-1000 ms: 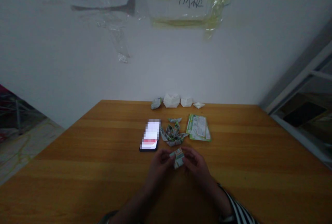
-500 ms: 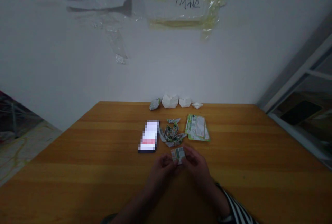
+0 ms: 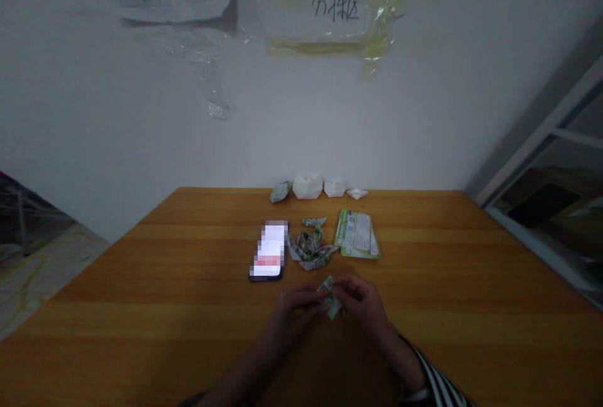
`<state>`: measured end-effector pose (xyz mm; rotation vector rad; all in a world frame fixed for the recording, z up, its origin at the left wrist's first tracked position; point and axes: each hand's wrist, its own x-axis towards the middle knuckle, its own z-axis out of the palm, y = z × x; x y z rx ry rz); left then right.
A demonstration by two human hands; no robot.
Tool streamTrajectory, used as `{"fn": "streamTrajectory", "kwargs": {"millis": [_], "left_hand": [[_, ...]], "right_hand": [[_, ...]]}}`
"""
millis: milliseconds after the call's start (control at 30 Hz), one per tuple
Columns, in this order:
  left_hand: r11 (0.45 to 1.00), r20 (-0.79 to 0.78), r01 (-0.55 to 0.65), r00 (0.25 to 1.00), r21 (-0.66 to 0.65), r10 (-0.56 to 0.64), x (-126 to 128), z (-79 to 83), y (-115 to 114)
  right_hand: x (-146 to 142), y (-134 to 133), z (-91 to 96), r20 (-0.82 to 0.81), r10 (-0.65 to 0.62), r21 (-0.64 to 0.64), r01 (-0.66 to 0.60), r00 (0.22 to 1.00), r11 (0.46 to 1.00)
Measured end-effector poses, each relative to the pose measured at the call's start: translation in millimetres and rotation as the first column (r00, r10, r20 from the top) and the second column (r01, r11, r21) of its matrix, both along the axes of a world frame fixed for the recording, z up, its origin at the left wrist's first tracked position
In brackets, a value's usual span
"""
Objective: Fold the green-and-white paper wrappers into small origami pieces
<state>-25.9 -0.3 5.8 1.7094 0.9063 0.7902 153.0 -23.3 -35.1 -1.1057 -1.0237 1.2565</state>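
Note:
A small folded piece of printed paper (image 3: 333, 310) is held up between my two hands, tilted so one corner points down. My left hand (image 3: 296, 308) pinches its left side between thumb and fingers. On the other side, my right hand (image 3: 362, 301) grips the upper right part with thumb and forefinger. Just beyond them lie several folded printed-paper pieces (image 3: 311, 247) in a loose cluster. To the right of these rests a stack of green-and-white printed sheets (image 3: 358, 235). The finer folds of the held paper are too small to make out.
Left of the cluster lies a phone (image 3: 269, 251) with its screen lit. Along the wall stand a crumpled-looking printed paper piece (image 3: 280, 191) and white folded-paper pieces (image 3: 308, 187). The wooden table (image 3: 141, 281) meets the wall at its far edge. A metal-framed shelf (image 3: 532, 137) is at the right.
The folded paper has been turned from lying nearly square to standing on a corner. My left hand's fingers have stretched toward it, and both hands have shifted slightly.

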Motion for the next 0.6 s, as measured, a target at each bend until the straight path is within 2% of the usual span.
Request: {"fn": "streamTrajectory", "kwargs": {"millis": [133, 233, 400, 467, 600], "left_hand": [[0.997, 0.001, -0.07, 0.998, -0.013, 0.07, -1.3, -3.1, 2.5], [0.994, -0.02, -0.094, 0.995, -0.052, 0.093, -4.1, -7.6, 3.7], [0.997, -0.146, -0.062, 0.987, 0.054, 0.069, -7.4, -8.0, 2.3], [0.99, -0.16, -0.088, 0.981, 0.109, 0.105, -6.8, -5.8, 0.9], [0.99, -0.071, -0.098, 0.992, 0.098, 0.105, -4.5, -0.3, -2.6]], "right_hand": [[3.6, -0.4, 0.7, -0.007, 0.115, 0.034, -0.114, 0.993, 0.993], [6.2, -1.3, 2.5, 0.045, 0.164, 0.076, -0.167, 0.985, 0.983], [8.7, -2.5, 9.3, 0.131, 0.269, 0.063, -0.279, 0.954, 0.958], [8.6, -2.3, 9.8, 0.146, 0.242, 0.074, -0.255, 0.959, 0.964], [9.2, -1.3, 6.1, 0.073, 0.047, 0.12, -0.056, 0.996, 0.991]]}}
